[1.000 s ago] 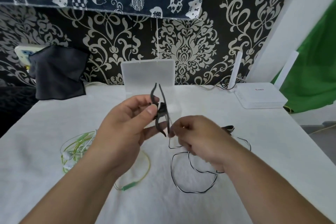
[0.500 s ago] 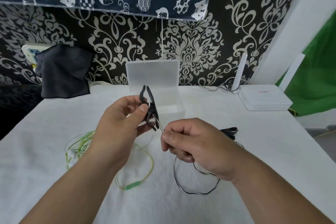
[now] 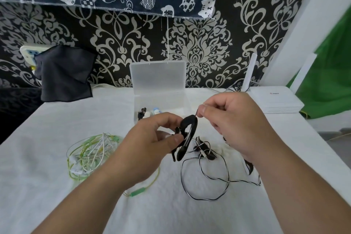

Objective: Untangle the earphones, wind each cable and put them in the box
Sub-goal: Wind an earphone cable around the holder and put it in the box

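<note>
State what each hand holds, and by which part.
The left hand pinches the black earphone by the lower part of its ear hook; the right hand pinches the top of that hook.

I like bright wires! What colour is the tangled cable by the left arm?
The tangled cable is yellow-green and white, clearest in the head view.

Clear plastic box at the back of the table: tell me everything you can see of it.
The clear, frosted plastic box is shallow and rectangular. Its hinged lid stands open, upright before the patterned wall. It sits at the far middle of the white-clothed table. In its front left corner lie a few small pieces, black, white and pale blue. The left hand hides part of its front edge.
</note>
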A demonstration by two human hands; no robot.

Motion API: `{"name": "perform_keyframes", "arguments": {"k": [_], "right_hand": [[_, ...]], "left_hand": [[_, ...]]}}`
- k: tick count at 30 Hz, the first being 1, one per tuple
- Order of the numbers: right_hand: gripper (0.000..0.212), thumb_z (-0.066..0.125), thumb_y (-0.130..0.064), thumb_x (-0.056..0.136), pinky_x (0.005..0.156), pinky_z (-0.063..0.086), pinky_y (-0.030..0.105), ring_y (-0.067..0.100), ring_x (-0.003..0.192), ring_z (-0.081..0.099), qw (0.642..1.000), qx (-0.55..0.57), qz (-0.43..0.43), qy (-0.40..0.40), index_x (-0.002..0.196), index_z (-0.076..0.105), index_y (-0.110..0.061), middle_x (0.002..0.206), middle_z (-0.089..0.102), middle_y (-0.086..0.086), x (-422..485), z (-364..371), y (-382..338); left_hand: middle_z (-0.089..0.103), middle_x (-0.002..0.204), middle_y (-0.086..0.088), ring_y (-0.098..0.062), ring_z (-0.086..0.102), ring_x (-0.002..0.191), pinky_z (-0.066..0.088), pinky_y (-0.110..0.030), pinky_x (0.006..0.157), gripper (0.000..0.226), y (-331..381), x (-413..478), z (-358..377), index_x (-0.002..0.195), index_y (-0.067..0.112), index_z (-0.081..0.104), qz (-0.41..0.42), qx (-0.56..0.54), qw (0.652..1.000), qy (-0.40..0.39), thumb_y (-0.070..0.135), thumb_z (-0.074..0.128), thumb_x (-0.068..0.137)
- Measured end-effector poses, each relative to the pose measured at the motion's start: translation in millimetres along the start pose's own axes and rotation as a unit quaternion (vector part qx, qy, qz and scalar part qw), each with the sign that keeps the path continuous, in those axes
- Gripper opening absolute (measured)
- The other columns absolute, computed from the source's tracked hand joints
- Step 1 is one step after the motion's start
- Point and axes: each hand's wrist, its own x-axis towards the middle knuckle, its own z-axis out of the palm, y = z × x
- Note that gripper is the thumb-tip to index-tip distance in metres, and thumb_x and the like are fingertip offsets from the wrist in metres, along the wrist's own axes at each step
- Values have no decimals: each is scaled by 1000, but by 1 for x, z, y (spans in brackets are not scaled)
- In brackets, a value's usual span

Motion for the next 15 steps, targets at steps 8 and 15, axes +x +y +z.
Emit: {"name": "perform_keyframes", "arguments": {"k": [8,15], "right_hand": [[31,59,-30,98,50,28,26,5,42,35,991,-53,63,-106,71,68,-16,46,44,-10,2,14,13],[27,54,-35,101,60,31,36,20,59,37,951,-4,59,-304,90,76,-22,57,43,-5,-14,24,7]], "left_hand": [[67,97,-18,-25,68,81,58,-40,71,18,1,2,3,98,6,70,22,-267,963,-25,7,66,81],[67,96,-22,-25,68,82,61,-37,74,26,2,10,-11,104,9,63,-7,-328,938,116,18,62,80]]}}
